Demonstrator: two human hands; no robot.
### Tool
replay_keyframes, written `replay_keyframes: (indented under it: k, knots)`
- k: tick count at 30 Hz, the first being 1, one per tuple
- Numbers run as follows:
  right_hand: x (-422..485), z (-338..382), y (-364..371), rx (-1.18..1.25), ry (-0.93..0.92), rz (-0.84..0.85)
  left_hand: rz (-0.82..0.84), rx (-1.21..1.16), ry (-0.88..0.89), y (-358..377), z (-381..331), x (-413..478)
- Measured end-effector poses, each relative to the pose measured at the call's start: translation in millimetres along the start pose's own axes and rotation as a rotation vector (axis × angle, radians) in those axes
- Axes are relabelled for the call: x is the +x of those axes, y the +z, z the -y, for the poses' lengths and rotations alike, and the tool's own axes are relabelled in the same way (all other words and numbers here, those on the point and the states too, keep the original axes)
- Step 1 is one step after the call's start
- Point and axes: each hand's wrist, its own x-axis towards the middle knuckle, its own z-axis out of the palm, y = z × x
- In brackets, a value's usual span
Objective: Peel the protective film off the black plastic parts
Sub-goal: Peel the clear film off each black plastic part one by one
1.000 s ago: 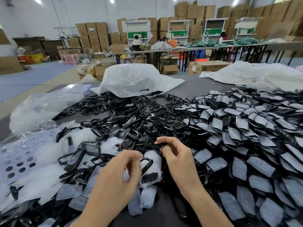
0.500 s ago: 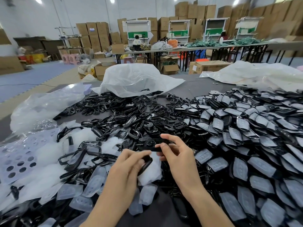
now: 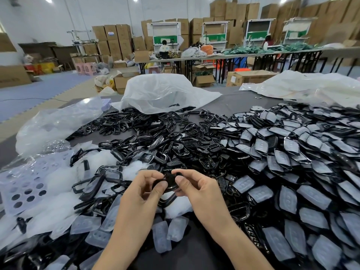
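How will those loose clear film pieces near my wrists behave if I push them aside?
Probably light: the film pieces look thin and translucent. Likely somewhat springy, since they keep moulded bumps. Lying loose, they may slide and scatter.

No legible text on any surface.
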Motion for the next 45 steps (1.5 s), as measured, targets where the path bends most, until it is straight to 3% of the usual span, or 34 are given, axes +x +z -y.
replay_keyframes:
  k: [5,10,14,20,24,28,31,35,37,41,45]
  knots:
    - [0.1,1.8,-0.5,0.013,-0.004,0.044,0.029,-0.046,-0.047,-3.5,1.1,2.8]
    - [-1.9,-2.0,2.3,-0.089,-0.028,0.075,-0.047,0.216,0.115,-1.9,0.7,-2.2]
    - [1.6,-4.3,-4.3,-0.197,-0.08,-0.097,-0.03,0.415,0.216,-9.5,-1.5,-0.9]
    - [9.0,-7.8,-15.4,-0.103,-0.078,-0.315,0.42,0.647,0.289,-23.1,-5.7,-11.1]
    - [8.1,-9.2,-14.2,-0.124,-0.08,-0.319,0.569,0.796,0.261,-19.4,-1.3,-9.6]
    - [6.2,-6.1,-12.7,-0.12,-0.07,-0.317,0.622,0.688,0.195,-19.2,0.3,-9.4]
    - [7.0,-1.1,-11.3,-0.034,-0.05,-0.271,0.53,0.579,0.108,-15.7,-1.9,-11.2]
    - [4.9,6.8,-7.4,0.308,0.092,0.03,0.294,0.326,0.013,-13.9,-4.9,-6.0]
    - [3.4,5.7,-6.6,0.354,0.12,0.122,0.198,0.206,0.004,-16.4,-5.9,-3.3]
    - [2.3,3.8,-4.8,0.373,0.154,0.124,0.112,0.111,-0.041,-20.6,-5.2,0.7]
    - [3.0,4.3,-2.9,0.463,0.185,0.069,0.145,0.002,-0.092,-19.7,-6.1,-0.2]
